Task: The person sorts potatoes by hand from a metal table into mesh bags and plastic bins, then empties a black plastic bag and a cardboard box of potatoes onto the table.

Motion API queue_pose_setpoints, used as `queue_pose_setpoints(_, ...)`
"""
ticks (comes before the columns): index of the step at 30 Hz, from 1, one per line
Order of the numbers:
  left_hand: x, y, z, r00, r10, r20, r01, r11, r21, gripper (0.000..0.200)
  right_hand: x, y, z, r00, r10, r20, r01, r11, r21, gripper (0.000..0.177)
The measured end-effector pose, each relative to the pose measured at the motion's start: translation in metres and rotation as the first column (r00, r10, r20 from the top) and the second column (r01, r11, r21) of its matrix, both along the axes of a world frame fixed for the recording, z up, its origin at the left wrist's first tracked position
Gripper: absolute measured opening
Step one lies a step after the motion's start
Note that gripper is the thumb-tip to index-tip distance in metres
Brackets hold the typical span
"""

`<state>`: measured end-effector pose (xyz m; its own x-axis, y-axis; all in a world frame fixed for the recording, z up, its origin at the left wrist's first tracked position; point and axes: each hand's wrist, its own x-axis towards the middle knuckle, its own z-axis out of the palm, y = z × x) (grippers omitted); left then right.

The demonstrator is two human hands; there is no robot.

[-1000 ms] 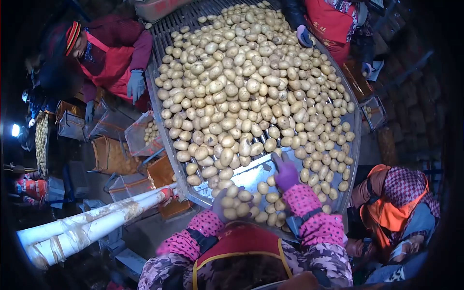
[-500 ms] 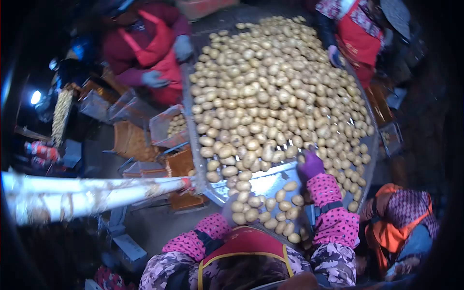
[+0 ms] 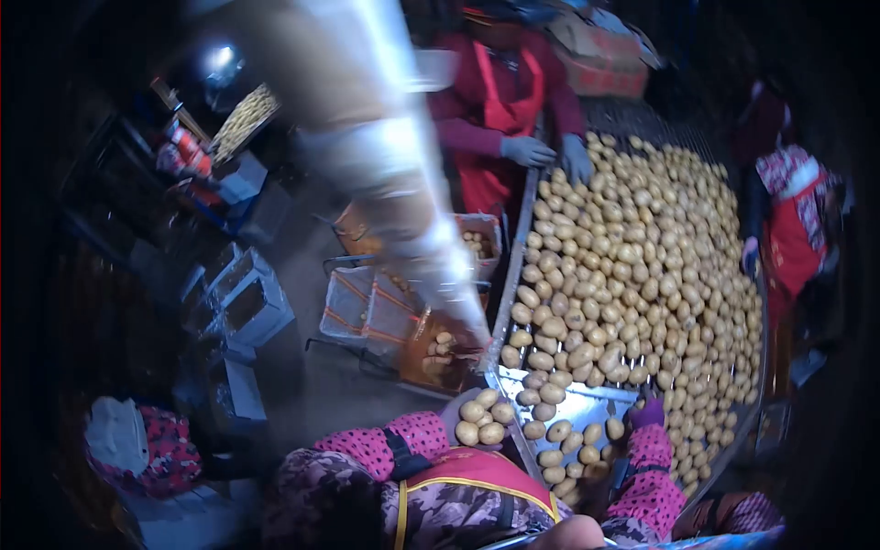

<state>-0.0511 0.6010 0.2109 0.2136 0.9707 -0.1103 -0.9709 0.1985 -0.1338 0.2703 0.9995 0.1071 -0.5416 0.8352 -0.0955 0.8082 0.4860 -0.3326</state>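
Note:
My left hand (image 3: 451, 416), in a pale glove, cradles several potatoes (image 3: 481, 418) off the near left corner of the sorting table (image 3: 502, 312). Most of its fingers are hidden under them. My right hand (image 3: 647, 412), in a purple glove, reaches to the near edge of the potato heap (image 3: 642, 266). Its fingertips are among the potatoes, and I cannot make out whether they grip one. Between my hands, loose potatoes (image 3: 573, 444) lie on and below a shiny metal plate (image 3: 587, 403).
A thick white pole (image 3: 385, 165) slants down to the table's left corner. Crates (image 3: 348, 302) and an orange bin (image 3: 426, 353) stand left of the table. A co-worker in a red apron (image 3: 513, 92) is across from me; another person (image 3: 796, 220) stands at the right.
My view has swung left, so the table appears further right. My left hand has moved off the table's corner with its potatoes. My right hand is still at the heap's near edge.

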Motion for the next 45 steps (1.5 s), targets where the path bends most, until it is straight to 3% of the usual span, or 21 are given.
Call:
queue_pose_setpoints(2,-0.024,-0.025,-0.019,0.994,-0.06,0.092,0.045,0.987,0.157,0.035,0.013,0.033,-0.069,0.993,0.113,-0.035,-0.111,0.992,0.055,0.079)
queue_pose_setpoints(3,-0.021,-0.046,-0.04,0.939,0.298,-0.17,-0.288,0.954,0.083,0.032,0.007,0.018,-0.071,0.928,0.23,-0.293,-0.131,0.937,0.323,0.058)
queue_pose_setpoints(7,-0.079,-0.072,-0.045,0.685,0.653,-0.322,-0.451,0.728,0.517,0.026,-0.05,-0.109,0.029,0.581,-0.503,-0.639,0.102,0.825,-0.556,0.046)
queue_pose_setpoints(9,-0.132,-0.063,-0.069,0.225,0.835,-0.503,-0.405,0.549,0.731,0.02,-0.086,-0.181,0.059,0.471,-0.591,-0.655,0.079,0.768,-0.636,0.043)
queue_pose_setpoints(11,-0.18,-0.047,-0.082,0.199,0.847,-0.493,-0.36,0.531,0.767,0.01,-0.125,-0.246,0.113,0.618,-0.58,-0.531,0.048,0.702,-0.711,0.05)
queue_pose_setpoints(12,-0.2,-0.035,-0.076,0.534,0.781,-0.323,-0.405,0.572,0.713,0.011,-0.132,-0.264,0.11,0.651,-0.554,-0.52,0.01,0.691,-0.723,0.051)
queue_pose_setpoints(14,-0.25,0.001,-0.066,0.781,0.615,-0.111,-0.546,0.757,0.358,0.024,-0.144,-0.296,0.098,0.713,-0.502,-0.489,-0.052,0.658,-0.751,0.052)
queue_pose_setpoints(16,-0.285,0.043,-0.048,0.553,0.635,-0.54,-0.758,0.653,-0.008,0.047,-0.168,-0.332,0.096,0.638,-0.531,-0.558,-0.126,0.642,-0.756,0.052)
queue_pose_setpoints(19,-0.294,0.075,-0.134,0.748,0.334,-0.574,-0.576,0.756,-0.311,0.052,-0.202,-0.363,0.126,0.792,-0.457,-0.405,-0.028,0.636,-0.771,0.055)
queue_pose_setpoints(20,-0.274,0.061,-0.164,0.618,0.277,-0.736,-0.4,0.916,0.009,0.04,-0.22,-0.371,0.137,0.748,-0.53,-0.4,-0.048,0.557,-0.829,0.055)
queue_pose_setpoints(22,-0.235,0.032,-0.216,0.196,0.607,-0.77,0.078,0.773,0.629,0.019,-0.255,-0.382,0.149,0.734,-0.478,-0.483,-0.116,0.612,-0.782,0.053)
queue_pose_setpoints(25,-0.169,-0.068,-0.099,0.864,-0.019,-0.504,-0.1,0.973,-0.207,0.046,-0.301,-0.385,0.14,0.787,-0.043,-0.616,-0.29,0.854,-0.431,0.049)
queue_pose_setpoints(27,-0.144,-0.087,-0.111,-0.031,0.245,-0.969,-0.277,0.929,0.244,0.041,-0.342,-0.386,0.163,0.739,0.474,-0.479,-0.482,0.869,0.116,0.044)
queue_pose_setpoints(29,-0.18,-0.104,-0.009,0.232,0.185,-0.955,-0.105,0.981,0.164,0.048,-0.374,-0.399,0.169,0.752,0.344,-0.562,-0.502,0.851,-0.152,0.043)
queue_pose_setpoints(32,-0.209,-0.122,-0.004,-0.763,0.295,-0.575,0.099,0.933,0.347,0.038,-0.394,-0.403,0.161,0.689,0.558,-0.462,-0.694,0.691,-0.202,0.06)
queue_pose_setpoints(34,-0.22,-0.129,-0.018,-0.359,0.163,-0.919,0.04,0.986,0.159,0.04,-0.402,-0.412,0.17,0.702,0.587,-0.402,-0.701,0.67,-0.246,0.067)
queue_pose_setpoints(37,-0.227,-0.135,-0.022,-0.66,0.226,-0.717,0.064,0.967,0.246,0.045,-0.413,-0.413,0.164,0.643,0.603,-0.472,-0.724,0.679,-0.118,0.072)
queue_pose_setpoints(38,-0.23,-0.128,-0.041,-0.036,0.192,-0.981,-0.156,0.968,0.195,0.046,-0.417,-0.413,0.164,0.622,0.608,-0.493,-0.726,0.684,-0.074,0.073)
queue_pose_setpoints(39,-0.233,-0.116,-0.078,0.609,0.189,-0.771,-0.286,0.958,0.008,0.048,-0.421,-0.411,0.175,0.698,0.511,-0.502,-0.648,0.749,-0.139,0.071)
queue_pose_setpoints(40,-0.236,-0.104,-0.074,0.956,0.222,-0.189,-0.262,0.94,-0.22,0.05,-0.417,-0.409,0.17,0.705,0.469,-0.532,-0.585,0.809,-0.061,0.071)
queue_pose_setpoints(45,-0.314,0.012,-0.017,0.858,0.474,-0.199,-0.514,0.79,-0.335,0.048,-0.371,-0.395,0.143,0.767,0.284,-0.575,-0.323,0.946,0.036,0.066)
